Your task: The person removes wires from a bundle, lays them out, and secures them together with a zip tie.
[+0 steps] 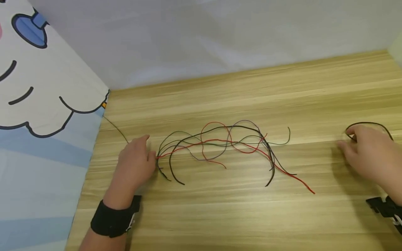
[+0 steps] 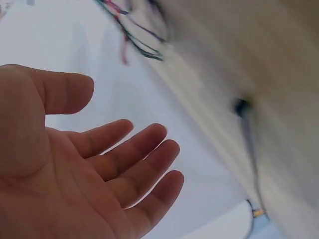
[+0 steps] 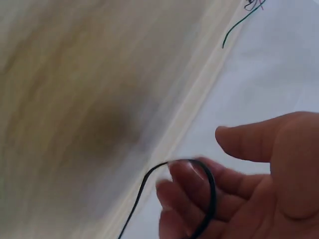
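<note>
A loose tangle of thin wires lies on the wooden table between the hands: a thick black wire, a red wire, a purple wire and dark green wire. My left hand is at the tangle's left end, its fingers relaxed and apart in the left wrist view. Beyond it runs a single dark wire, partly hidden by the hand. Far to the right is my right hand, with a curved black wire against its loosely bent fingers. Its thumb stands away from that wire.
A plain pale wall closes off the back of the wooden table. On the left is a sheet printed with a cartoon cloud. Both wrists wear black straps.
</note>
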A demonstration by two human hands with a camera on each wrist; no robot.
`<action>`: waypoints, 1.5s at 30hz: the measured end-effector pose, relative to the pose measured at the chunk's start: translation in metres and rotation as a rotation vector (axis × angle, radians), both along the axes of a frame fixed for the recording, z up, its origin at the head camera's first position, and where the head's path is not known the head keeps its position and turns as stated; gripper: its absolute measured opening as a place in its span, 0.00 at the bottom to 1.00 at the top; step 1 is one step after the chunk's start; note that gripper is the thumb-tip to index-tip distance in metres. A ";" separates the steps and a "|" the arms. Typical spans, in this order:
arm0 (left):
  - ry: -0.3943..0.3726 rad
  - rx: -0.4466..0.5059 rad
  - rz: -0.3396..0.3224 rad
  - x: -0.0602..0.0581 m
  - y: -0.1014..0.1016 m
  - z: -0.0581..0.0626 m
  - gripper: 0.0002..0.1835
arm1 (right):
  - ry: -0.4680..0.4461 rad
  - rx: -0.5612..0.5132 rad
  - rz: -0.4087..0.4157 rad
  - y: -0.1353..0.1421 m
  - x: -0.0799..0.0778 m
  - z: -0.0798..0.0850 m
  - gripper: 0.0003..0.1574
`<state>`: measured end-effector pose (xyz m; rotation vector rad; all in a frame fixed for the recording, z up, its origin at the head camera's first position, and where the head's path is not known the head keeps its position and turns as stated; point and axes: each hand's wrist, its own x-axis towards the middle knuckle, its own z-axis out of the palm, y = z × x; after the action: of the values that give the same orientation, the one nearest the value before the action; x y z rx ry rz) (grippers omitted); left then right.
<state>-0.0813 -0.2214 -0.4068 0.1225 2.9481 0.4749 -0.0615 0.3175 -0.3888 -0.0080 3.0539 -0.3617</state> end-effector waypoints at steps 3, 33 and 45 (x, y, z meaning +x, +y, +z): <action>0.059 -0.001 -0.046 0.005 0.011 0.007 0.29 | -0.119 -0.059 -0.003 0.000 -0.001 -0.002 0.27; 0.226 0.043 -0.335 0.034 0.077 0.025 0.26 | -0.147 -0.335 0.220 -0.002 0.007 0.012 0.24; 0.235 0.041 -0.375 0.038 0.087 0.020 0.25 | 0.455 -0.226 0.675 -0.007 0.034 0.007 0.20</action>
<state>-0.0430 -0.1342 -0.3864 0.7683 3.0304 0.4919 -0.0270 0.3109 -0.3816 -1.2445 3.1311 -0.7125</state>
